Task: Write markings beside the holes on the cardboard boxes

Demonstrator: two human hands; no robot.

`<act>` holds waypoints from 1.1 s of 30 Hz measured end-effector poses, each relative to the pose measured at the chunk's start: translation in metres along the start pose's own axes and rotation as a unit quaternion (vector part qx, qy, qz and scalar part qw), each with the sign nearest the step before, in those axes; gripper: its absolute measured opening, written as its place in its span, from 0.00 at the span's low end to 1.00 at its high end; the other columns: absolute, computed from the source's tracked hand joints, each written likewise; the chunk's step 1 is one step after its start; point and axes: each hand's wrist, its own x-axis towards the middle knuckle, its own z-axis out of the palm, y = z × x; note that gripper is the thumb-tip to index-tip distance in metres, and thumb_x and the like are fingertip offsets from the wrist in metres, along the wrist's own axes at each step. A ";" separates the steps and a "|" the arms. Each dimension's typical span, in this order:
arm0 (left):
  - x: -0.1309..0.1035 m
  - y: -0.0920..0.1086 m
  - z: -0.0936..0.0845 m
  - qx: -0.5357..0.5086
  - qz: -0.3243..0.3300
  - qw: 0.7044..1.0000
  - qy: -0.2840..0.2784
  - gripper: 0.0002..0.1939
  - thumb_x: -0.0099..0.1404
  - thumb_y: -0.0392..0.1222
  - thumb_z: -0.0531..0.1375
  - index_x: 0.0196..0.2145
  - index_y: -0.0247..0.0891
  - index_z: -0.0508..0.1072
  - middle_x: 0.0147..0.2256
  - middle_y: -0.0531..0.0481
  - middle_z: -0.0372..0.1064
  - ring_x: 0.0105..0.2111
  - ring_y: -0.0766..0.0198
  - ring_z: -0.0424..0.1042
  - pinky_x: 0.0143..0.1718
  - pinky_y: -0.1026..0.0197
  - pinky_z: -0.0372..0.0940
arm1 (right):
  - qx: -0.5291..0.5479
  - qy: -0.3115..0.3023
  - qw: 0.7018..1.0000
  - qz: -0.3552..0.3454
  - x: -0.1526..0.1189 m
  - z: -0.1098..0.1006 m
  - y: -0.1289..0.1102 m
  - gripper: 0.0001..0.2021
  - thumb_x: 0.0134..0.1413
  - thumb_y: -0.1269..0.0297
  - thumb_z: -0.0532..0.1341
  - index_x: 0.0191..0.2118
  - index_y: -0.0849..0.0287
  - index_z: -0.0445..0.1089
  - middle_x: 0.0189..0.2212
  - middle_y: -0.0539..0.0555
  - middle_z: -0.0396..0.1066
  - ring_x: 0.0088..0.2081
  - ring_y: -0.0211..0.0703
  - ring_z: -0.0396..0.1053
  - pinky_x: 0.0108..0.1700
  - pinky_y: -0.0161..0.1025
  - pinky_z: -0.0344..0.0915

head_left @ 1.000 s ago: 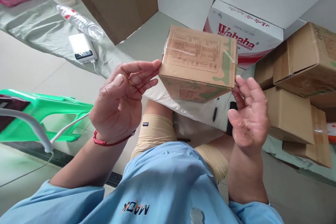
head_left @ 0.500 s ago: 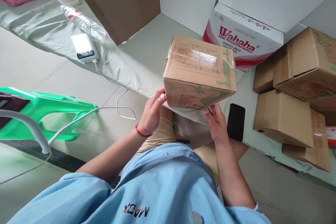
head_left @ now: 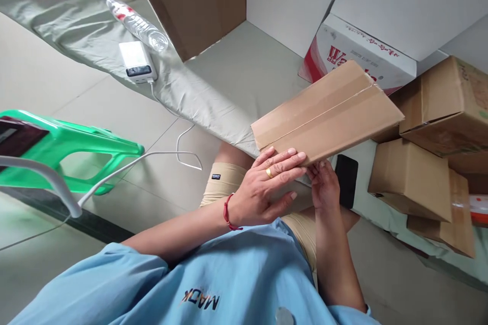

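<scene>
A plain brown cardboard box (head_left: 328,114) tilts in front of me, above the edge of the cloth-covered surface. It looks flattened, with a seam running lengthwise across it. My left hand (head_left: 267,183), wearing a ring and a red bracelet, lies across its near edge with the fingers stretched out and the thumb apart. Close by, my right hand (head_left: 326,185) has its fingers curled at the underside of that same edge; its fingertips are partly hidden. The box's printed faces are out of sight.
A black phone (head_left: 346,181) lies right of my right hand. Several cardboard boxes (head_left: 412,175) are stacked at the right, and a Wahaha carton (head_left: 366,51) stands behind. Further left are a power bank (head_left: 135,58), a plastic bottle (head_left: 139,25) and a green stool (head_left: 125,150).
The box has gone from a full block with its printed faces showing to a flat-looking plain brown shape, further right. My left hand has moved right onto its near edge, beside my right hand.
</scene>
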 end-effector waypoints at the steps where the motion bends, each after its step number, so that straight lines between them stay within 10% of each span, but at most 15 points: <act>1: -0.002 -0.002 -0.004 -0.005 -0.001 1.000 0.002 0.30 0.76 0.42 0.62 0.72 0.41 0.65 0.70 0.38 0.70 0.74 0.54 0.64 0.80 0.49 0.48 | -0.010 0.000 1.000 -0.001 -0.001 -0.001 0.000 0.18 0.58 0.46 0.75 0.45 0.52 0.77 0.44 0.51 0.81 0.47 0.45 0.80 0.56 0.47 0.77; 8: -0.024 -0.017 -0.022 -0.061 -0.065 0.990 0.107 0.29 0.72 0.36 0.66 0.69 0.45 0.70 0.66 0.38 0.74 0.68 0.49 0.72 0.76 0.41 0.60 | -0.085 -0.022 0.995 -0.057 -0.012 0.007 -0.007 0.16 0.60 0.47 0.74 0.39 0.54 0.77 0.34 0.49 0.77 0.40 0.44 0.77 0.52 0.47 0.78; 15: -0.047 -0.045 -0.026 -0.067 -0.197 0.947 0.244 0.30 0.72 0.45 0.69 0.69 0.48 0.69 0.68 0.39 0.66 0.73 0.42 0.62 0.73 0.37 0.63 | -0.230 -0.147 0.954 -0.121 -0.031 0.021 0.002 0.27 0.70 0.49 0.66 0.70 0.48 0.71 0.67 0.59 0.74 0.65 0.57 0.75 0.70 0.59 0.70; 24: -0.062 -0.089 -0.044 -0.257 -0.388 0.799 0.381 0.24 0.68 0.68 0.66 0.42 0.45 0.81 0.51 0.46 0.82 0.59 0.48 0.77 0.61 0.49 0.73 | -0.445 -0.242 0.821 -0.263 -0.052 0.060 0.021 0.40 0.77 0.52 0.55 0.84 0.52 0.36 0.82 0.62 0.46 0.81 0.54 0.48 0.79 0.63 0.56; 33: -0.039 -0.071 -0.069 -0.267 -0.343 0.844 0.315 0.27 0.74 0.69 0.59 0.45 0.46 0.88 0.43 0.53 0.86 0.54 0.44 0.83 0.61 0.39 0.76 | -0.322 -0.165 0.913 -0.187 -0.047 0.050 -0.022 0.28 0.69 0.54 0.68 0.71 0.47 0.71 0.68 0.57 0.74 0.68 0.59 0.73 0.73 0.60 0.67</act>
